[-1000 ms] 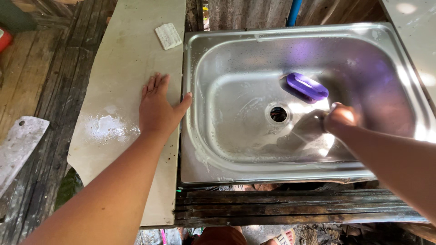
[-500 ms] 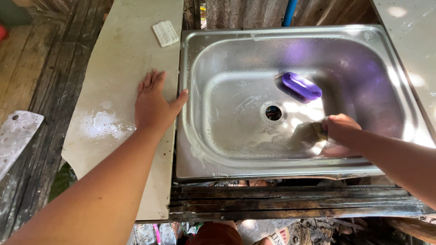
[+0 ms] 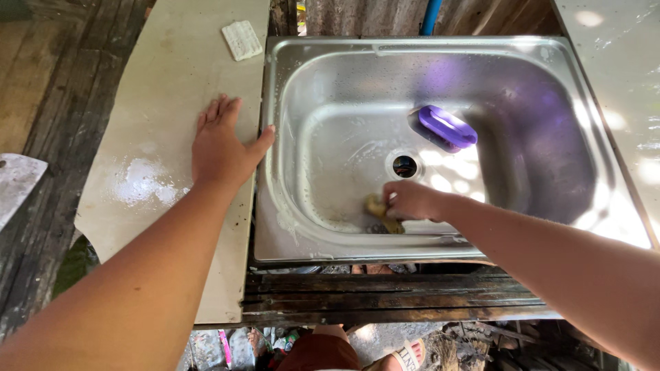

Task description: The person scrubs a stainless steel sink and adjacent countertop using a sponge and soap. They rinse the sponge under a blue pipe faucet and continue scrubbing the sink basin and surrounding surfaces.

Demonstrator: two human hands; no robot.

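A steel sink (image 3: 550, 55) with soapy streaks fills the middle of the view. Inside its basin my right hand (image 3: 412, 200) grips a yellowish sponge (image 3: 376, 207) and presses it on the bottom near the front wall, just below the drain hole (image 3: 405, 165). A purple oval object (image 3: 447, 126) lies in the basin to the right of the drain. My left hand (image 3: 221, 146) rests flat, fingers spread, on the pale countertop (image 3: 172, 69), its thumb touching the sink's left rim.
A small white ribbed bar (image 3: 242, 39) lies on the countertop at the back. A wet patch (image 3: 141, 182) marks the counter near my left wrist. Dark wooden boards (image 3: 62, 124) lie left, a blue pipe (image 3: 431, 15) rises behind the sink.
My right hand has slid the sponge from the right part of the basin leftward to the front, below the drain. My left hand stays flat on the counter.
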